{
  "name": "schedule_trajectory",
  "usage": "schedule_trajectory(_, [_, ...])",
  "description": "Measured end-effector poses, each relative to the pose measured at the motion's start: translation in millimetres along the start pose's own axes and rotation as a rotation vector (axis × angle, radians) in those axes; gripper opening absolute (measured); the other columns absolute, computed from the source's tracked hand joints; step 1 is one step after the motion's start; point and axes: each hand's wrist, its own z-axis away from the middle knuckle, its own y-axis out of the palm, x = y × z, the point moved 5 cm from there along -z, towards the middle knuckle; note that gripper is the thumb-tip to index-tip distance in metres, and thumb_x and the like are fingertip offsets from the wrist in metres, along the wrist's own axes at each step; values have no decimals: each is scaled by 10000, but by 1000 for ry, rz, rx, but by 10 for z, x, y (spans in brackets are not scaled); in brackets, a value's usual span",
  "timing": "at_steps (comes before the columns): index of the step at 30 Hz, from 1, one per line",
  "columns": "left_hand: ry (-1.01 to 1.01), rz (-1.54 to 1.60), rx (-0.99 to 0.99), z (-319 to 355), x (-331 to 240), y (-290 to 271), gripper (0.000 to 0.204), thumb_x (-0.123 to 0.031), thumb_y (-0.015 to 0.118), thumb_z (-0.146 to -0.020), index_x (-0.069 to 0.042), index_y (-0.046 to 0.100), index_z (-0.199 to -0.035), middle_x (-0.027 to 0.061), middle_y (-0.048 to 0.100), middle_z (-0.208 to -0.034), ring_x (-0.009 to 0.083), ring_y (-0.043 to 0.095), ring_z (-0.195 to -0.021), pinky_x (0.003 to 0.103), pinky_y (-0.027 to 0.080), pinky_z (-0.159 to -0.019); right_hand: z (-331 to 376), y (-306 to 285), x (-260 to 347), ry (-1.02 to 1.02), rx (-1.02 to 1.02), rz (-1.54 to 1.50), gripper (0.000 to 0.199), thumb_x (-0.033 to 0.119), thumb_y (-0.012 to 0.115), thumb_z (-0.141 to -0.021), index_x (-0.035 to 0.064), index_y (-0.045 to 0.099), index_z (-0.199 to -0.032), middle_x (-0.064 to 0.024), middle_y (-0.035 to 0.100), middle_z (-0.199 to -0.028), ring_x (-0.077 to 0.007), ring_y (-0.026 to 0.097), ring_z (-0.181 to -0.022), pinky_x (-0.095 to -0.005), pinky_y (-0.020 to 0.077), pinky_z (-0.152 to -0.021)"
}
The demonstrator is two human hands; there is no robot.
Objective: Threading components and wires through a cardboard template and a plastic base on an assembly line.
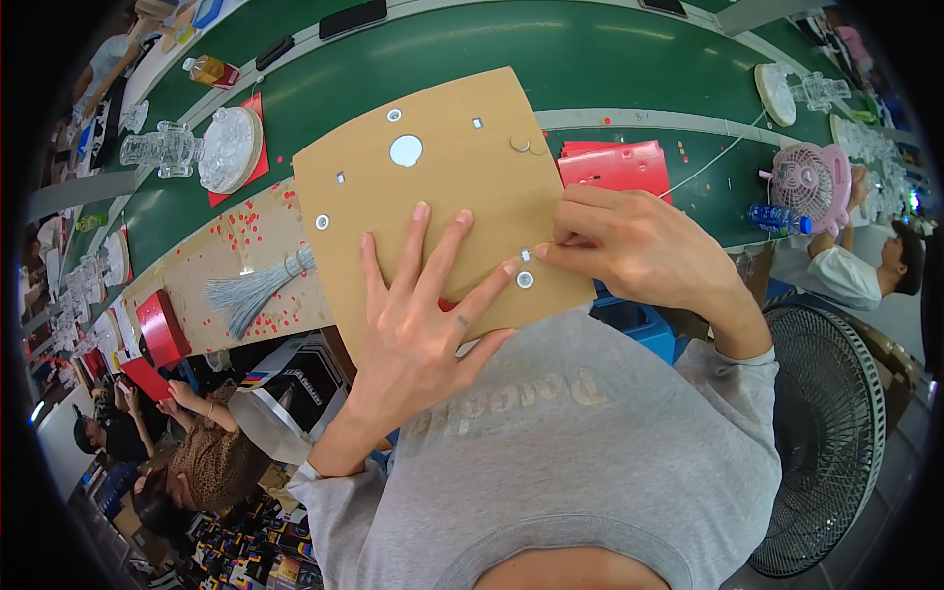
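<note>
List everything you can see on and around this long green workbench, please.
Cardboard sheet: one, brown, punched with holes, under both hands.
Red sheets: a small stack, right of the cardboard.
Brush: one, grey bristles, left of the cardboard.
Clear glass pieces: several, far left; more far right.
Desk fan: one, pink, right.
Floor fan: one, black, lower right.
Green workbench: one.
Left hand: flat on the cardboard.
Right hand: pinching at a small hole.

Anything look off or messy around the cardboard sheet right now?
Small red punched bits lie scattered over the brown board left of the cardboard sheet, like loose scraps. The sheet itself lies flat under the left hand, with the right hand pinching at a small hole.
</note>
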Motion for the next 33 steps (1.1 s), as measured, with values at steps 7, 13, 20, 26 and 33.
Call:
schedule_trajectory(7, [-1,-25,-4,1,-10,8,641,-423,858,-715,-320,689,-1325,147,460,-1559,438,373,-1467,746,246,-1103,3,15,9,-11,-21,19,293,54,709,-705,17,733,-995,-66,532,-852,-237,608,-805,-365,535,-625])
schedule_trajectory(13, [13,-38,1,-27,-19,6,633,-424,849,-724,-315,689,-1327,148,460,-1558,433,370,-1470,743,247,-1105,16,-5,-3,-15,-18,42,254,69,711,-725,17,728,-972,-69,517,-836,-238,603,-788,-366,523,-603])
schedule_trajectory(20, [10,-35,-2,-11,-13,-6,629,-423,844,-730,-310,688,-1329,153,452,-1562,433,367,-1471,741,251,-1103,4,-33,5,-54,-16,45,231,66,708,-734,6,726,-956,-62,517,-832,-231,608,-793,-365,521,-575])
schedule_trajectory(26, [12,-48,5,-23,11,-19,629,-432,842,-734,-308,687,-1331,155,454,-1560,436,372,-1467,740,259,-1098,-40,0,30,-72,-19,47,221,78,701,-750,3,726,-956,-59,508,-826,-224,605,-789,-362,521,-564])
schedule_trajectory(33, [53,2,-54,25,15,-6,618,-431,868,-697,-301,720,-1282,162,511,-1522,440,419,-1441,725,263,-1108,7,53,30,-64,-71,-12,286,58,709,-682,6,723,-963,-58,567,-874,-224,636,-830,-357,554,-608])
